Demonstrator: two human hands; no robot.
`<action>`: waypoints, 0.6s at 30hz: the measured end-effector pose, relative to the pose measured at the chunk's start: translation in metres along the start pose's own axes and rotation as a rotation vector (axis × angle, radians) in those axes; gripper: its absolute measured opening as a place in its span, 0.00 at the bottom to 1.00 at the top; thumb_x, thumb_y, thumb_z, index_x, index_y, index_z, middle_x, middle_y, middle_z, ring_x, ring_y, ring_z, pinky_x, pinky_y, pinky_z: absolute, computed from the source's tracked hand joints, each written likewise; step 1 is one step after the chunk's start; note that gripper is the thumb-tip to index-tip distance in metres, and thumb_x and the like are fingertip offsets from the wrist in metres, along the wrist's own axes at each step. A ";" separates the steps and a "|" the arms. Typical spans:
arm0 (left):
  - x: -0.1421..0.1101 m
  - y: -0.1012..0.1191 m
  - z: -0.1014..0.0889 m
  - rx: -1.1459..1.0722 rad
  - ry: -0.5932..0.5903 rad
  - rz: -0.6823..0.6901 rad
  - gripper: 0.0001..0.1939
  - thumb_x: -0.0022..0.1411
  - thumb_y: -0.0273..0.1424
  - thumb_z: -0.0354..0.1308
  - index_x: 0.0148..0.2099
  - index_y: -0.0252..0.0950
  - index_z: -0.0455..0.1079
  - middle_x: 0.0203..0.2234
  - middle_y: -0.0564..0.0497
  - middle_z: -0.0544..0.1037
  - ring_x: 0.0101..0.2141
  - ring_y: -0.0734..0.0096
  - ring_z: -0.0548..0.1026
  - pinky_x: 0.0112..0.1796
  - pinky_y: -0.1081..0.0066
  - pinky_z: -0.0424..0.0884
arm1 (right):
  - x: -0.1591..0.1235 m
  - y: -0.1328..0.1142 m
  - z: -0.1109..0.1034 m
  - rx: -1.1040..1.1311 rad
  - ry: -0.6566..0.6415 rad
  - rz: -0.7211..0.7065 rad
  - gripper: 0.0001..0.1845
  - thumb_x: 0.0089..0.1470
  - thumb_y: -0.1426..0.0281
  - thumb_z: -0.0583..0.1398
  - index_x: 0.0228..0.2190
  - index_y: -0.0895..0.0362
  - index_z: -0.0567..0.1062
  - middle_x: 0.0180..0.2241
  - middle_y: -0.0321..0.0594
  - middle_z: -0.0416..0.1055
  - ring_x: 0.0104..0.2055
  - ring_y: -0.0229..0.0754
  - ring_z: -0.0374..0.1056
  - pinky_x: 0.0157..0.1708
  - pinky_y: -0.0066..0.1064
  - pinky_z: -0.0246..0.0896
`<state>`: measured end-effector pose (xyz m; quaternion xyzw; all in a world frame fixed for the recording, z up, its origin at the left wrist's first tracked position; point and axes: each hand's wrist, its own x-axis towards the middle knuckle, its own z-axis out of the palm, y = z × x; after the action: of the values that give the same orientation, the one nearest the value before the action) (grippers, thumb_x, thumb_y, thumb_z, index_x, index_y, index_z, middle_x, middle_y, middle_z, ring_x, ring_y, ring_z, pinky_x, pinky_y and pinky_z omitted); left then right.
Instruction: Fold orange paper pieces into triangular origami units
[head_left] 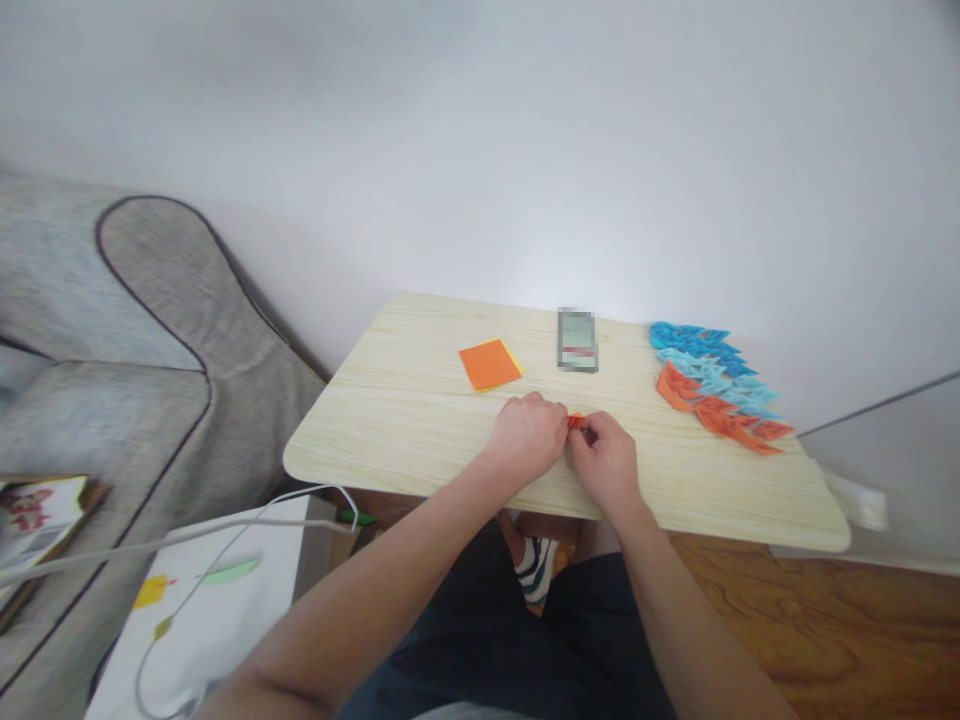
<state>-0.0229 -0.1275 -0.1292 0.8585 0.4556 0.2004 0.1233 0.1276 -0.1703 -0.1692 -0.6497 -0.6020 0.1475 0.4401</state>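
Observation:
Between my two hands is a small piece of folded orange paper [576,420], mostly covered by the fingers. My left hand [529,435] closes on its left side, and my right hand [606,458] pinches it from the right. Both hands are close together over the front part of the table. Beyond my left hand lies a stack of square paper sheets [490,365], orange on top with a yellow edge showing. To the right sit rows of folded paper pieces: dark blue [697,345], light blue [724,378] and orange [716,412].
The pale wood-grain table [375,400] stands against a white wall. A phone-like device [577,340], its screen blurred, lies near the back edge. At left are a grey sofa [157,290], a white cabinet [225,580] and a white cable [247,522].

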 end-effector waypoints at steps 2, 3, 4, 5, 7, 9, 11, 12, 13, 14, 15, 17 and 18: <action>0.000 0.003 -0.001 -0.006 0.001 0.026 0.13 0.69 0.30 0.53 0.36 0.34 0.78 0.32 0.39 0.80 0.43 0.50 0.77 0.46 0.55 0.71 | 0.000 0.001 0.000 0.024 0.000 0.029 0.12 0.55 0.66 0.61 0.22 0.53 0.71 0.25 0.36 0.69 0.30 0.43 0.63 0.33 0.35 0.53; 0.000 0.003 -0.002 -0.015 0.006 0.035 0.13 0.69 0.30 0.53 0.36 0.34 0.77 0.32 0.40 0.81 0.44 0.50 0.78 0.47 0.55 0.72 | 0.000 0.001 0.000 0.042 0.001 0.050 0.11 0.55 0.65 0.61 0.22 0.53 0.72 0.26 0.36 0.70 0.30 0.43 0.64 0.33 0.35 0.53; 0.000 0.003 -0.002 -0.028 0.013 0.042 0.13 0.69 0.30 0.53 0.36 0.34 0.77 0.33 0.40 0.81 0.44 0.51 0.78 0.47 0.55 0.72 | 0.001 0.001 -0.001 0.064 0.003 0.076 0.11 0.55 0.65 0.61 0.23 0.54 0.73 0.26 0.36 0.71 0.30 0.43 0.64 0.34 0.35 0.54; -0.002 0.003 -0.003 -0.046 0.023 0.046 0.13 0.70 0.31 0.52 0.37 0.35 0.77 0.33 0.41 0.81 0.43 0.52 0.78 0.47 0.56 0.72 | 0.001 0.001 -0.001 0.089 0.006 0.105 0.11 0.56 0.64 0.61 0.23 0.54 0.75 0.26 0.36 0.72 0.30 0.43 0.65 0.34 0.35 0.55; -0.005 0.001 -0.003 -0.094 0.056 0.042 0.14 0.72 0.33 0.51 0.43 0.37 0.78 0.37 0.43 0.82 0.43 0.55 0.79 0.47 0.58 0.74 | 0.003 0.000 -0.003 0.147 0.017 0.167 0.12 0.56 0.63 0.61 0.24 0.55 0.77 0.25 0.36 0.74 0.30 0.43 0.67 0.34 0.34 0.57; -0.009 -0.001 -0.002 -0.154 0.104 0.030 0.14 0.72 0.35 0.53 0.54 0.38 0.74 0.43 0.45 0.83 0.46 0.58 0.79 0.49 0.60 0.75 | 0.006 -0.003 -0.005 0.210 0.029 0.223 0.13 0.55 0.62 0.61 0.24 0.55 0.77 0.24 0.36 0.74 0.29 0.43 0.67 0.33 0.34 0.59; -0.014 -0.001 0.000 -0.212 0.150 0.028 0.22 0.69 0.36 0.58 0.63 0.39 0.67 0.49 0.47 0.81 0.49 0.61 0.79 0.52 0.62 0.74 | 0.009 -0.006 -0.008 0.265 0.044 0.272 0.14 0.54 0.62 0.61 0.23 0.56 0.77 0.22 0.35 0.73 0.28 0.42 0.67 0.32 0.33 0.59; -0.016 -0.001 0.001 -0.236 0.167 0.037 0.26 0.67 0.35 0.60 0.64 0.40 0.64 0.51 0.48 0.81 0.50 0.62 0.78 0.54 0.63 0.74 | 0.010 -0.008 -0.009 0.287 0.051 0.292 0.14 0.54 0.62 0.62 0.22 0.56 0.77 0.22 0.35 0.73 0.27 0.42 0.66 0.31 0.33 0.59; -0.018 -0.001 0.001 -0.256 0.181 0.050 0.28 0.65 0.34 0.62 0.65 0.40 0.63 0.52 0.48 0.80 0.51 0.63 0.78 0.55 0.63 0.73 | 0.011 -0.010 -0.011 0.307 0.054 0.310 0.13 0.53 0.62 0.62 0.22 0.56 0.78 0.21 0.35 0.73 0.27 0.42 0.67 0.32 0.33 0.59; -0.019 0.000 0.002 -0.270 0.192 0.066 0.28 0.64 0.33 0.63 0.64 0.41 0.63 0.53 0.49 0.80 0.52 0.63 0.77 0.56 0.63 0.73 | 0.012 -0.011 -0.012 0.325 0.052 0.324 0.13 0.52 0.62 0.62 0.22 0.57 0.78 0.22 0.36 0.73 0.28 0.42 0.67 0.32 0.33 0.60; -0.020 0.000 0.002 -0.279 0.200 0.082 0.26 0.65 0.32 0.62 0.63 0.41 0.64 0.53 0.49 0.80 0.53 0.63 0.77 0.56 0.63 0.72 | 0.013 -0.013 -0.013 0.342 0.046 0.334 0.13 0.52 0.62 0.62 0.22 0.57 0.79 0.22 0.36 0.74 0.28 0.42 0.68 0.32 0.33 0.60; -0.020 0.001 0.001 -0.283 0.205 0.113 0.18 0.68 0.31 0.58 0.60 0.42 0.68 0.51 0.49 0.80 0.53 0.62 0.76 0.56 0.62 0.72 | 0.013 -0.015 -0.016 0.374 0.023 0.342 0.14 0.52 0.62 0.62 0.22 0.57 0.79 0.22 0.37 0.75 0.28 0.42 0.68 0.32 0.33 0.61; -0.020 0.001 0.000 -0.281 0.203 0.126 0.15 0.70 0.31 0.56 0.57 0.42 0.70 0.50 0.48 0.81 0.52 0.62 0.76 0.55 0.61 0.72 | 0.013 -0.015 -0.018 0.388 0.007 0.342 0.14 0.52 0.62 0.63 0.21 0.57 0.79 0.21 0.37 0.74 0.28 0.42 0.68 0.32 0.33 0.61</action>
<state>-0.0326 -0.1447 -0.1334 0.8352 0.3785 0.3549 0.1826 0.1334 -0.1668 -0.1431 -0.6460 -0.4424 0.3301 0.5272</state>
